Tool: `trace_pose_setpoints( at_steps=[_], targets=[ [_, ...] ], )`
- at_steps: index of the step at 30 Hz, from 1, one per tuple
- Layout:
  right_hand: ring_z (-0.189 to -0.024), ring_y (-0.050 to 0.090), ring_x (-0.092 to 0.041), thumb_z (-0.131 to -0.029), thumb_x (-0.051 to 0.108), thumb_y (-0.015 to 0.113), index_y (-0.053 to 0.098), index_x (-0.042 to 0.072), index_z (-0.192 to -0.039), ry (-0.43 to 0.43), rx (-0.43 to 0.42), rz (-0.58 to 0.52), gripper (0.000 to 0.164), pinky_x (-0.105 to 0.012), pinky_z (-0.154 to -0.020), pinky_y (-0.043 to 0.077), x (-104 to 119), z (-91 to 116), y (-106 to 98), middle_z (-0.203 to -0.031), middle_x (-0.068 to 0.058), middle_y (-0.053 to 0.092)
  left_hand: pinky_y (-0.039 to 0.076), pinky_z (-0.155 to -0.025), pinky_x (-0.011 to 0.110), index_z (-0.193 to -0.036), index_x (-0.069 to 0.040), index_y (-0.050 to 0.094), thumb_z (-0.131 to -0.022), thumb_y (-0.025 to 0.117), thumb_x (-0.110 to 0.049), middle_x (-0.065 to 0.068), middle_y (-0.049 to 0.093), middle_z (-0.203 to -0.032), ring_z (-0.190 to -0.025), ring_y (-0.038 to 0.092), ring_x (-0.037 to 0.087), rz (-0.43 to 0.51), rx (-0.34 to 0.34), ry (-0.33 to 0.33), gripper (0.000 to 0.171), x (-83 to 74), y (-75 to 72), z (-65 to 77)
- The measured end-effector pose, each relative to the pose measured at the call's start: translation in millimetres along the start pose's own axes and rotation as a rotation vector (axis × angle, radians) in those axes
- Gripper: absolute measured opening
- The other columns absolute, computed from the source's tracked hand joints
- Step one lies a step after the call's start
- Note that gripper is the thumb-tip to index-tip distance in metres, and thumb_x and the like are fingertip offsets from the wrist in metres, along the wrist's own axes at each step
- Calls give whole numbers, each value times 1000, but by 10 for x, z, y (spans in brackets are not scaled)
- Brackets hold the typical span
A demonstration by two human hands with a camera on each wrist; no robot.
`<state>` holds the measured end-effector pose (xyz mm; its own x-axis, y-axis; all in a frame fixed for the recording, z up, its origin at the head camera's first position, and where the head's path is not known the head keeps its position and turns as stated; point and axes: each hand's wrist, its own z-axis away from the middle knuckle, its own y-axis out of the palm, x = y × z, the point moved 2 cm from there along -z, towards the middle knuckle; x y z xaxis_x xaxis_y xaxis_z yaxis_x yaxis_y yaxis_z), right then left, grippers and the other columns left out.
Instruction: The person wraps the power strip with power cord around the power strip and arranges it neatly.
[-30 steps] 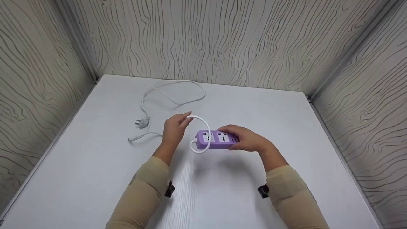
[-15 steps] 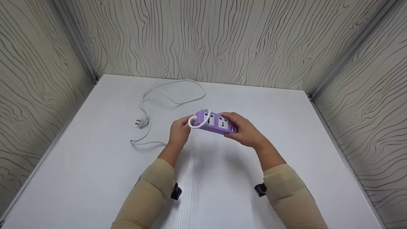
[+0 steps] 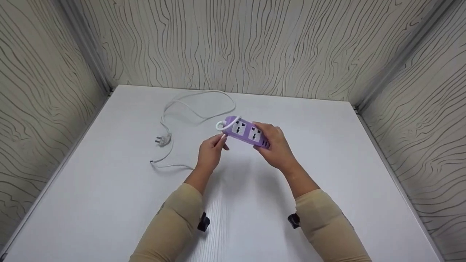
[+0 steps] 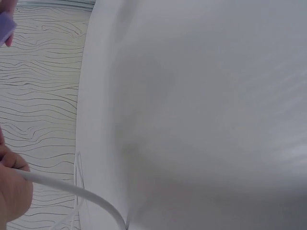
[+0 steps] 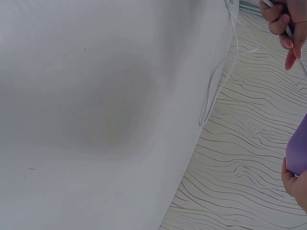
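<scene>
A purple power strip (image 3: 246,131) with white socket faces is held above the table, tilted with its cord end up and to the left. My right hand (image 3: 275,147) grips its right end, by the small USB ports. Close to the strip's left end, my left hand (image 3: 212,153) holds the white power cord (image 5: 289,31), which runs through its curled fingers in the right wrist view. A short curl of that cord (image 3: 219,126) loops over the strip's left end. In the left wrist view the cord (image 4: 76,190) trails down from the left hand.
The rest of the white cord (image 3: 233,105) lies looped at the back of the white table (image 3: 309,127). Its three-pin plug (image 3: 163,139) rests at the left. A wood-patterned panel (image 3: 233,47) stands behind the table, with more panels at both sides.
The power strip has risen away from me and tilted, its left end going up. My left hand has shifted right, toward the strip, and the cord loop has become smaller.
</scene>
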<state>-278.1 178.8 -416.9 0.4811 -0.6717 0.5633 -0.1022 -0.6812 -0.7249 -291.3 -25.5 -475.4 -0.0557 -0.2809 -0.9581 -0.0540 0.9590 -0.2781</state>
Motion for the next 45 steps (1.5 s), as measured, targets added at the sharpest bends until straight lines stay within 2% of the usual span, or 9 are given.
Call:
trace_pose_setpoints(
  at_steps=[3,7,11,14,18,25,28,35,45],
  targets=[
    [-99,42,-21,-78,9,70,43,26,-132,6,-67,30,63,-38,-81,41,5,6,34,-124,2,52,34,-61,28,-107,-14,65,-94,51,-23,-1,63,-71,-69,47,16,-6,-5,6,22,4,9,19],
    [-98,43,-22,-78,9,70,42,22,-132,20,-138,69,62,-38,-80,40,11,17,80,-124,0,52,36,-66,28,-107,-14,66,-94,51,-22,-2,63,-70,-75,52,18,-18,1,18,22,-7,21,30],
    [-101,42,-23,-79,12,69,40,22,-134,58,-190,100,63,-39,-82,39,19,30,124,-127,-1,50,39,-72,30,-107,-13,66,-94,51,-22,-2,63,-69,-81,54,17,-30,11,38,22,-30,24,36],
    [-103,42,-23,-80,12,69,39,22,-135,90,-207,108,64,-40,-84,39,16,39,155,-128,-2,49,39,-72,30,-106,-12,66,-94,51,-22,-2,63,-69,-79,53,15,-32,19,43,22,-32,26,34],
    [-104,42,-23,-81,13,68,37,22,-137,107,-197,101,64,-41,-85,39,11,39,186,-128,-3,48,38,-68,28,-108,-12,65,-94,52,-21,-2,63,-70,-75,51,14,-5,20,17,21,-17,21,52],
    [-106,42,-25,-81,13,68,36,20,-137,144,-224,103,65,-43,-87,38,-39,30,176,-129,-4,47,35,-52,23,-110,-14,63,-93,52,-20,1,61,-74,-59,44,12,113,58,-101,21,26,-7,147],
    [-106,42,-26,-81,15,68,35,20,-138,171,-229,117,65,-43,-88,39,-64,40,171,-130,-5,47,33,-49,22,-109,-14,63,-93,52,-21,2,61,-75,-57,42,11,127,85,-110,21,16,-7,187],
    [-107,42,-28,-81,15,68,35,20,-138,222,-235,193,67,-47,-89,39,-113,48,140,-130,-7,47,36,-54,24,-108,-12,63,-92,55,-22,0,62,-74,-62,45,14,14,148,-34,21,-64,-2,286],
    [-100,46,-31,-78,9,69,38,15,-133,273,-179,280,63,-47,-84,39,-279,92,133,-126,-10,49,35,-52,23,-98,-12,67,-88,60,-20,-3,62,-70,-61,46,12,-84,164,112,14,-217,-87,408]
  ],
)
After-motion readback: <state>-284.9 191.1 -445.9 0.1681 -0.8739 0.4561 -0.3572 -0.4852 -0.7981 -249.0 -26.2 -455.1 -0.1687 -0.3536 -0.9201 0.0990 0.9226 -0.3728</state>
